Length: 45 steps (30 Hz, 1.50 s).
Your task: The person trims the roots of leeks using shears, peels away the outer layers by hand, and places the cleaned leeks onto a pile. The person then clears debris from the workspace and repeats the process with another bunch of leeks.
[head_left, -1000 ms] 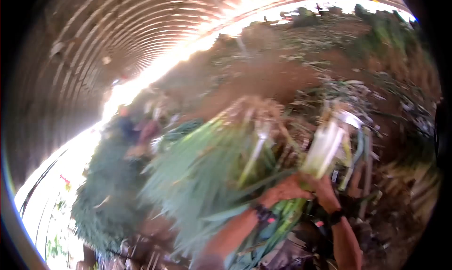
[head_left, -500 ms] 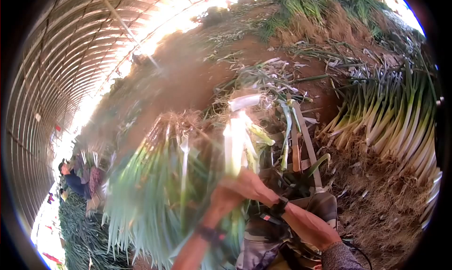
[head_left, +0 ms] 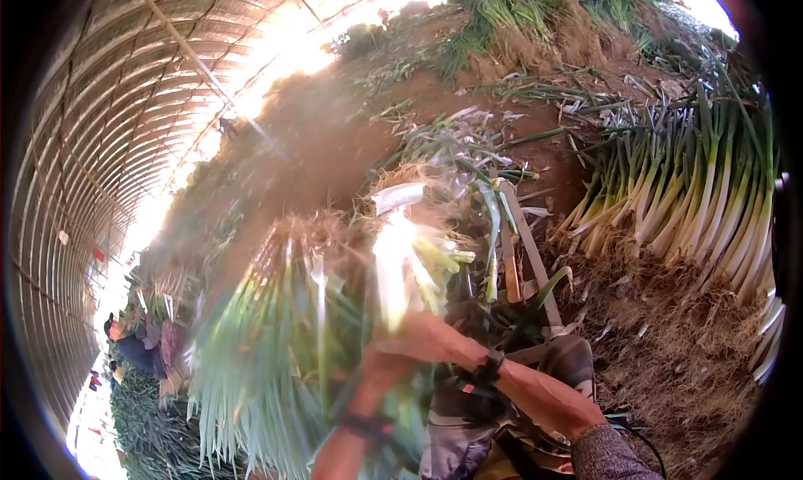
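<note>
Just above my lap are several thick green onions (head_left: pixel 389 271), roots up, their white stems glaring in the light. My right hand (head_left: pixel 431 338) is closed around them below the white part. Crossing under it, my left hand (head_left: pixel 389 359) is blurred but also appears closed on the same stalks. A white strip (head_left: pixel 400 197) lies across the root end. Directly left of my hands, a pile of green onions (head_left: pixel 276 338) spreads with roots up and leaves hanging down.
To the right, a row of green onions (head_left: pixel 686 187) leans with tangled roots (head_left: pixel 669 346) toward me. A wooden-handled tool (head_left: pixel 510 271) stands beside a wooden bar (head_left: pixel 531 246) by my knee. Leaf scraps litter the soil ahead. Another person (head_left: pixel 142 350) is at far left.
Both hands and the held green onions have shifted slightly left and down. My view has turned a little; the piles stay as they were.
</note>
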### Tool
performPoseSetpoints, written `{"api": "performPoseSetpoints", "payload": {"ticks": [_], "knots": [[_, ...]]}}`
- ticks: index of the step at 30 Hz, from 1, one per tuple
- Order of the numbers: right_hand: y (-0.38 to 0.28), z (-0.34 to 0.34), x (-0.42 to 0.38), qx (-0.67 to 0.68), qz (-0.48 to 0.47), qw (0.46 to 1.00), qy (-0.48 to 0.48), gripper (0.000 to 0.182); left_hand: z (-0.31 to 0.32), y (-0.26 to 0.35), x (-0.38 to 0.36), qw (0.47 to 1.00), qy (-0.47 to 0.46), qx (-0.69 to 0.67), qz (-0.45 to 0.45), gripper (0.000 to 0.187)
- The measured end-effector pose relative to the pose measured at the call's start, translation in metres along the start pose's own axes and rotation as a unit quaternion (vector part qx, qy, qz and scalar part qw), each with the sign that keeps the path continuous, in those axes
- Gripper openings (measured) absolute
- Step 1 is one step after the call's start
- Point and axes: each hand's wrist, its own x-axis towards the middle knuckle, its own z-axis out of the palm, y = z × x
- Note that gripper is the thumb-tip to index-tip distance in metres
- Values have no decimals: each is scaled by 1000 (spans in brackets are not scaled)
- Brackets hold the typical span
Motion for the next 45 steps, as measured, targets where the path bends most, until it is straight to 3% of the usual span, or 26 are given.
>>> {"api": "performPoseSetpoints", "payload": {"ticks": [2, 3, 5, 7, 9, 11, 13, 14, 15, 18, 20, 23, 26, 28, 29, 31, 32, 33, 34, 35, 36, 39, 40, 41, 43, 45], "knots": [[-9, -4, -4, -32, -1, 999, -21, 86, -6, 58, -14, 987, 38, 152, 19, 53], [-18, -8, -8, -56, -2, 998, -28, 88, -14, 58, -14, 974, 68, 217, 24, 65], [-44, -19, -21, -148, -36, 988, 24, 92, -19, 79, -22, 977, 91, 186, -55, 64], [-75, -33, -33, -251, -74, 955, 140, 97, -19, 109, -32, 970, 119, 165, -130, 65], [-97, -43, -32, -337, -33, 917, 211, 102, -18, 113, -39, 971, 133, 152, -128, 66], [-105, -47, -18, -342, 38, 922, 178, 112, -15, 123, -43, 967, 134, 169, -137, 67], [-93, -39, 1, -345, 44, 915, 207, 109, -7, 135, -47, 956, 128, 210, -162, 69], [-81, -38, 12, -347, 46, 911, 220, 108, -5, 130, -48, 952, 127, 244, -133, 69], [-61, -39, 25, -420, 1, 866, 273, 101, -2, 120, -52, 946, 127, 278, -105, 70], [-50, -62, 53, -334, 111, 896, 271, 87, 7, 131, -61, 933, 123, 323, -102, 73], [-38, -86, 69, -382, 122, 886, 232, 55, 7, 137, -67, 942, 127, 292, -107, 74], [-38, -127, 72, -384, 40, 893, 232, 37, 1, 132, -82, 950, 116, 278, -83, 72], [-42, -176, 81, -353, -59, 877, 321, 20, 0, 125, -92, 947, 108, 288, -93, 72], [-92, -195, 84, -473, 13, 839, 268, 18, 1, 124, -95, 947, 102, 286, -100, 73], [-91, -221, 97, -488, 52, 814, 312, 16, 3, 117, -99, 925, 104, 352, -100, 75], [-67, -284, 83, -552, -113, 677, 474, 6, 0, 107, -113, 952, 100, 263, -123, 75], [-90, -313, 76, -465, -33, 753, 465, 6, -2, 103, -120, 962, 100, 214, -138, 74], [-114, -340, 69, -375, 56, 802, 462, 8, -3, 103, -125, 961, 121, 219, -118, 75], [-115, -366, 60, -304, 81, 836, 449, 8, -3, 107, -129, 961, 163, 194, -108, 77], [-97, -386, 56, -34, -44, 931, 361, 9, -11, 97, -128, 962, 149, 200, -113, 79], [-96, -386, 44, 41, -73, 958, 273, 15, -20, 87, -129, 962, 137, 207, -119, 81], [-76, -336, 8, 60, -155, 986, 10, 50, -38, 104, -127, 960, 165, 195, -115, 78], [-62, -306, 4, 183, -146, 972, -29, 59, -42, 115, -126, 962, 174, 177, -112, 75], [-54, -276, 11, 284, -162, 935, -138, 63, -47, 117, -126, 964, 172, 172, -103, 74], [-62, -214, -3, 216, -204, 946, -126, 59, -58, 116, -128, 969, 167, 159, -85, 70], [-58, -182, -12, 11, -137, 984, -117, 32, -64, 121, -134, 964, 187, 147, -118, 66]]}}
